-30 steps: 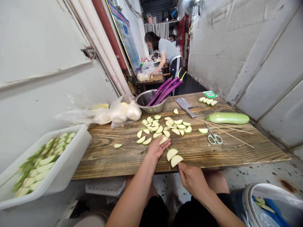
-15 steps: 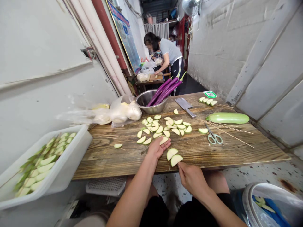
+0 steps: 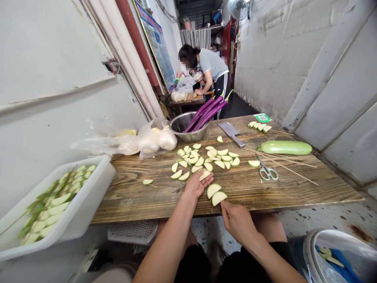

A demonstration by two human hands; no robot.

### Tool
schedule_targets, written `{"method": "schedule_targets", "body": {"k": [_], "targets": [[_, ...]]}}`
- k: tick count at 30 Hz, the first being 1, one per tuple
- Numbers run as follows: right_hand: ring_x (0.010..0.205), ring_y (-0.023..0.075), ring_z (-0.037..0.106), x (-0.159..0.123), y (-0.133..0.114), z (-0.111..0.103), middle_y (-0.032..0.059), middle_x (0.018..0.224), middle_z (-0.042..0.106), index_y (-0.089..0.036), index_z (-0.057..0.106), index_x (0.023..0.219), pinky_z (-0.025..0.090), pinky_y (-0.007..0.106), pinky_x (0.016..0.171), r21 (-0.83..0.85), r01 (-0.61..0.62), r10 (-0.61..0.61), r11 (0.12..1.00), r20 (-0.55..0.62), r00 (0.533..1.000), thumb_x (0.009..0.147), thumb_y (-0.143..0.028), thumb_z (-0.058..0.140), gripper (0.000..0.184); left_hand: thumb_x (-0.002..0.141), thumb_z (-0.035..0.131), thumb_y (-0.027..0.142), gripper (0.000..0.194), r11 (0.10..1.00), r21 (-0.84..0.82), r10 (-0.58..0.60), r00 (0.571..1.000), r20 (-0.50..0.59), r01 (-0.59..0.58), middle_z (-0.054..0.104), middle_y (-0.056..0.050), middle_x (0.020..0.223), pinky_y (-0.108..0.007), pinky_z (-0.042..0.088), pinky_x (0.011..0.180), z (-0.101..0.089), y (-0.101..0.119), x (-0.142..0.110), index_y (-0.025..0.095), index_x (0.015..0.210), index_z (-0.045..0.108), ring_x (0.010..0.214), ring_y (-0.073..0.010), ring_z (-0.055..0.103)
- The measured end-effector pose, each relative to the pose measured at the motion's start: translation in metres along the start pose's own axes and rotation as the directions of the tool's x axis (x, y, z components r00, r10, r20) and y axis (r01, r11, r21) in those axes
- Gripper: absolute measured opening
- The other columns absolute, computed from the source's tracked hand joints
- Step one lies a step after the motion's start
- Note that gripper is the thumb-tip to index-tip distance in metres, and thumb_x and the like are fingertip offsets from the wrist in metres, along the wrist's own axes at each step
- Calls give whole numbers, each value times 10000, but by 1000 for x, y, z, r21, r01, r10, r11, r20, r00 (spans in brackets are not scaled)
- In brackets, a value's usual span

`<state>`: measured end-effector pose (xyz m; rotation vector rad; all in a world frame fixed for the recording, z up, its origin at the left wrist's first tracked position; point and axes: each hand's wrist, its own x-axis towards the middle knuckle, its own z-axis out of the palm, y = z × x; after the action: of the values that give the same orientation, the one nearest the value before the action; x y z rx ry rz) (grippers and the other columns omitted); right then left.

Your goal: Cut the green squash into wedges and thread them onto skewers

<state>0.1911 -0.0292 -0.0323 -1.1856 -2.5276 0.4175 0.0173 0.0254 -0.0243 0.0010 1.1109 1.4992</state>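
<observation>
My left hand is turned palm up over the wooden table, its thumb and fingers around a half-moon zucchini slice. Near the front edge, my right hand is closed in a pinch on a thin wooden skewer, most of which is hidden. Two threaded slices sit on the skewer between my hands, its tip pointing at the left hand's slice. Beyond my fingers lies a loose pile of cut slices. A whole pale green zucchini rests at the right.
Scissors, a cleaver and bare skewers lie on the table. A metal bowl holds purple eggplants. The white bin at left contains skewered slices. Another person bends over a board behind.
My hands and the skewer hold almost the same pose, with the right hand's slices shifted very slightly left. The view has drifted a little. The person behind has moved an arm slightly right.
</observation>
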Motion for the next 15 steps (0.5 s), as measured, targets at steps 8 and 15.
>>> {"method": "schedule_targets", "body": {"k": [8,15], "targets": [[565,141,602,5,-2,1,43,645,652,-151,562,778,270,237,517,-27,-8,8,1000,9,1000,844,-126,376,199,797,502,92,60,1000,19,7,1000,1,-7,653,-140,764,-364,551,690,1,0,-1,80,847,533,740,-248,666],[557,135,599,7,-2,3,45,636,653,-147,573,788,263,239,512,-40,-7,8,999,4,1000,842,-127,382,199,810,483,97,65,999,44,12,1000,-2,-11,653,-136,757,-336,551,667,2,-1,-2,71,835,537,698,-226,668]]}}
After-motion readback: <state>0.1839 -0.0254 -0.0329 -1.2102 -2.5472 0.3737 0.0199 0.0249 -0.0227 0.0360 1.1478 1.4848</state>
